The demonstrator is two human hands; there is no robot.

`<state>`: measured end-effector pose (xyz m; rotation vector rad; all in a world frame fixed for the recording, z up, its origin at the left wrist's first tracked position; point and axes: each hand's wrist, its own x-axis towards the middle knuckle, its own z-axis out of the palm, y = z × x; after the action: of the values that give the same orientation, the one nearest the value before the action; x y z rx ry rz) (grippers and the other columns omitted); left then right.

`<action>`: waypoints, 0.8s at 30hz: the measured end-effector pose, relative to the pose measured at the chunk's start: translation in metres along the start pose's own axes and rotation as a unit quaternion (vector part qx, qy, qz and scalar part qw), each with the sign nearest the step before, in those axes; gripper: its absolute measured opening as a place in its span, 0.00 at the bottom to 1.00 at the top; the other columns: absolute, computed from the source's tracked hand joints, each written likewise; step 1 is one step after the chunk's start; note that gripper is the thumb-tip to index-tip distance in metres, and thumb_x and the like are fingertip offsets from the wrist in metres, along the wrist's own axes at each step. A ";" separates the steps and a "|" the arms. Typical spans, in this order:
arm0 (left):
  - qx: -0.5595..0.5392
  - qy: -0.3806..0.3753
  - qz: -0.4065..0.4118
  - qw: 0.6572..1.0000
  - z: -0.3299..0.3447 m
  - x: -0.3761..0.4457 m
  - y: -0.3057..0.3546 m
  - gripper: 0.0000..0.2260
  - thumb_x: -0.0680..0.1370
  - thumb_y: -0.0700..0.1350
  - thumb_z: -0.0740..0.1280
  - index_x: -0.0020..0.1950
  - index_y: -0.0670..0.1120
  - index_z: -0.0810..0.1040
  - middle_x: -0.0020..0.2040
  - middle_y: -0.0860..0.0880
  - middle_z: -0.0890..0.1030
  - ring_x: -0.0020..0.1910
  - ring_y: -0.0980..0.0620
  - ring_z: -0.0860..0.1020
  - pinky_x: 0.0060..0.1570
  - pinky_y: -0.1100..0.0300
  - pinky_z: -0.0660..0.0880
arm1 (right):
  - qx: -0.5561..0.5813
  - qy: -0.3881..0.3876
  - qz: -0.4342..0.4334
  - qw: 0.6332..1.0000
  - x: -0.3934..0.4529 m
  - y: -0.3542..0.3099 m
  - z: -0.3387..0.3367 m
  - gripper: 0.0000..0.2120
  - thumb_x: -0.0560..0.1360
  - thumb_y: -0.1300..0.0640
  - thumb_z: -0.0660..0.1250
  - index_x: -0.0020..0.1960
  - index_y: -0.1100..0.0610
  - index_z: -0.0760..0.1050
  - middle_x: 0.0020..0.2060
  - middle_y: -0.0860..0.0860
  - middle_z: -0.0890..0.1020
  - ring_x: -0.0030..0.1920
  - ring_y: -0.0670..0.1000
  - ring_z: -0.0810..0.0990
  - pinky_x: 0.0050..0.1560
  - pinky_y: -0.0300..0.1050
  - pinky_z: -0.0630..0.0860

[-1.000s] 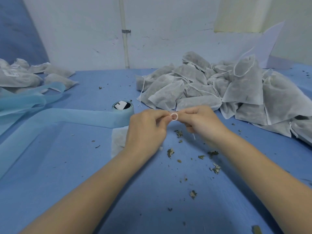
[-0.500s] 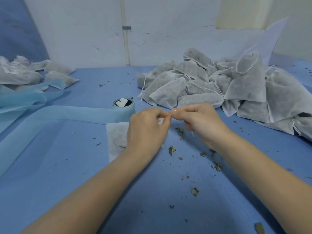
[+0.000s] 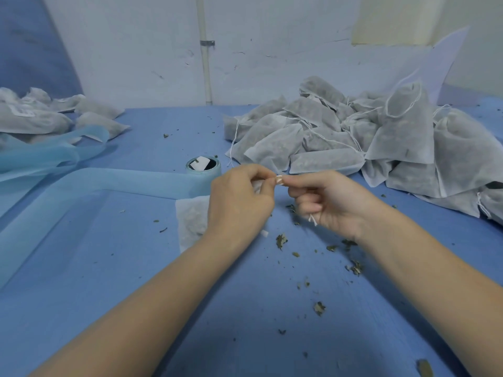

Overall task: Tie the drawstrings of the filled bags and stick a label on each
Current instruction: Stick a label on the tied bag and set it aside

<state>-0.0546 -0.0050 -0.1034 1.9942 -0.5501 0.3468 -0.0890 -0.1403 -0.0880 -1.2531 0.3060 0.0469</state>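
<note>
Blue cloth covered the table, which ran back to a scuffed white wall with a thin pipe down it. Dry leaf crumbs lay scattered over the near part of the cloth.

Both hands met over the middle of the table. The left hand had its fingers curled, thumb and forefinger pinching the white drawstring at the point where the two hands came together. The right hand pinched the same drawstring from the other side, its remaining fingers folded into the palm, and a short end of string stuck out below them. The bag being worked on lay flat on the cloth under and just left of the left hand, mostly hidden by it.

A heap of grey filled bags with loose strings sat at the right rear. A smaller group of bags lay at the far left, one with a white label. A roll of pale blue tape stood just behind the hands, and its strip trailed off to the left across the table.
</note>
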 end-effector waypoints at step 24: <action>0.264 0.163 0.402 0.861 -0.008 0.009 -0.013 0.06 0.71 0.31 0.69 0.34 0.37 0.79 0.31 0.43 0.78 0.30 0.44 0.74 0.30 0.54 0.72 | -0.110 0.030 -0.111 0.987 -0.005 0.000 0.002 0.05 0.68 0.60 0.74 0.41 0.61 0.83 0.28 0.48 0.69 0.26 0.43 0.63 0.25 0.34 0.61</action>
<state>-0.0401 0.0052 -0.1053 2.0422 -1.1452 1.4558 -0.0934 -0.1379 -0.0860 -1.5026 0.2150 -0.1530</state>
